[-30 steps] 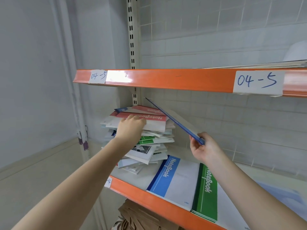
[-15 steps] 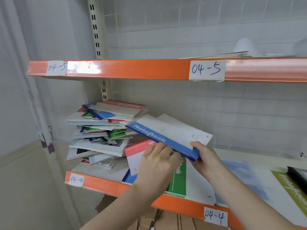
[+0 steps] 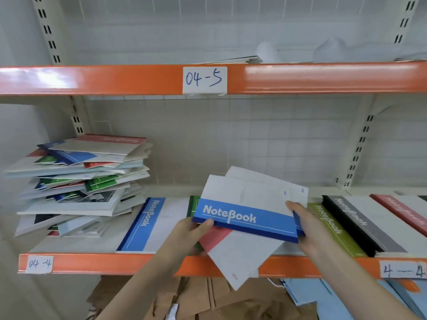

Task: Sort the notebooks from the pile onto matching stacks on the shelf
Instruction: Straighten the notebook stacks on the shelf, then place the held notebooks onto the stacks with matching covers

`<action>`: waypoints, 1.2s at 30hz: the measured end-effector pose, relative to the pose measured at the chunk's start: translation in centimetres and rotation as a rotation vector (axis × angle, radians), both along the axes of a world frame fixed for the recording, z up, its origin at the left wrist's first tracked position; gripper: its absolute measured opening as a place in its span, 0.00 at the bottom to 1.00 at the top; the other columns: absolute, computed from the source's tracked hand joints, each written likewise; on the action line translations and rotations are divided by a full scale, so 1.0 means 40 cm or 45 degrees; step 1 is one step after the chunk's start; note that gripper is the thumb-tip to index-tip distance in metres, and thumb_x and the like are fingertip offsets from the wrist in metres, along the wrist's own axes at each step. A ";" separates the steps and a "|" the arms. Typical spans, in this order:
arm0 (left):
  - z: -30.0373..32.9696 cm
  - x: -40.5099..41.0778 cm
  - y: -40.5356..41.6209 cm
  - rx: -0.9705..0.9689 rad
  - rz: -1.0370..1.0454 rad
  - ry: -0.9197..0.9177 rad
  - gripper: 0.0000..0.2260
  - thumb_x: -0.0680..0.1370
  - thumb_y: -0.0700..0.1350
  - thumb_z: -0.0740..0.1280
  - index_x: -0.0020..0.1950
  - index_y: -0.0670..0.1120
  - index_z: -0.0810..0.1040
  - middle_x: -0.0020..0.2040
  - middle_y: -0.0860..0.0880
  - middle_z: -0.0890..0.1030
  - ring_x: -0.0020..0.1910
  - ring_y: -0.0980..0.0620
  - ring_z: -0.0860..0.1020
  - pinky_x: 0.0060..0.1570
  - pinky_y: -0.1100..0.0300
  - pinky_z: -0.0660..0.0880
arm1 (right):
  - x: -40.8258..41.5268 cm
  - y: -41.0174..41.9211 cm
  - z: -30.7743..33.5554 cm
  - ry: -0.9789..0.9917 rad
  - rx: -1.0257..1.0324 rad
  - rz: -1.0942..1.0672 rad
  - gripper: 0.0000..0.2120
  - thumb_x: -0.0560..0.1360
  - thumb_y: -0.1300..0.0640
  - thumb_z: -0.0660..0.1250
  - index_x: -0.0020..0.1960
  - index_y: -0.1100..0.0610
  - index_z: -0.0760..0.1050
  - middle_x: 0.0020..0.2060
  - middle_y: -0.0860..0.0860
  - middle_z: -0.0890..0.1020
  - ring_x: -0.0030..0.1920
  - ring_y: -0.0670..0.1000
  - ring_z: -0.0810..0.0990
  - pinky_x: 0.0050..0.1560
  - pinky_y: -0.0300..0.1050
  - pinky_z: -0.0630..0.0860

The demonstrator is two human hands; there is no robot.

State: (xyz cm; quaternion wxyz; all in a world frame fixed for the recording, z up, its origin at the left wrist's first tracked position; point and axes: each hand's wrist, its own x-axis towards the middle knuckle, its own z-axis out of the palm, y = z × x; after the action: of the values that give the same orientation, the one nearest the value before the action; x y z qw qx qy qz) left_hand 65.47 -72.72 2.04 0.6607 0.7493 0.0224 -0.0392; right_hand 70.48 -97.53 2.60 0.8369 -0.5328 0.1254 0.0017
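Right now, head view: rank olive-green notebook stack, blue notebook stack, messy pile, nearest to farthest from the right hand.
From the right hand:
1. Olive-green notebook stack, just right of it.
2. Blue notebook stack, left, past the left hand.
3. Messy pile, far left of the shelf.

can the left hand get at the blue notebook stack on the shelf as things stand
Probably not yet. The left hand is pinching the blue notebook and the red notebook under it, so it is occupied. The blue stack lies just beside it with nothing on top.
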 end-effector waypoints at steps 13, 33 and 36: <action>-0.014 -0.052 -0.071 -0.209 0.059 -0.032 0.11 0.81 0.44 0.61 0.57 0.38 0.75 0.39 0.42 0.81 0.31 0.51 0.75 0.28 0.64 0.71 | -0.010 -0.080 0.003 -0.235 0.020 -0.518 0.10 0.80 0.60 0.58 0.59 0.49 0.70 0.53 0.48 0.79 0.50 0.52 0.79 0.43 0.46 0.76; 0.024 0.012 -0.417 -0.638 0.080 -0.216 0.24 0.67 0.55 0.72 0.58 0.44 0.74 0.49 0.46 0.83 0.41 0.51 0.84 0.35 0.62 0.80 | -0.060 -0.387 -0.008 -0.219 0.150 -0.342 0.11 0.78 0.64 0.62 0.60 0.58 0.72 0.51 0.53 0.81 0.48 0.51 0.82 0.48 0.48 0.79; 0.038 0.031 -0.529 -0.698 -0.008 -0.171 0.16 0.71 0.48 0.70 0.57 0.45 0.74 0.50 0.46 0.84 0.45 0.48 0.84 0.37 0.60 0.81 | -0.059 -0.507 0.013 -0.256 0.194 -0.453 0.11 0.79 0.63 0.61 0.62 0.58 0.69 0.52 0.53 0.80 0.50 0.51 0.81 0.47 0.47 0.80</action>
State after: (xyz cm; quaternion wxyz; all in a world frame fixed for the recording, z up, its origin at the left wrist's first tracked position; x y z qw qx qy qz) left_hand 66.72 -93.86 3.56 0.8386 0.5435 -0.0350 0.0039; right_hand 68.13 -117.81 3.13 0.8702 -0.4348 0.1328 -0.1897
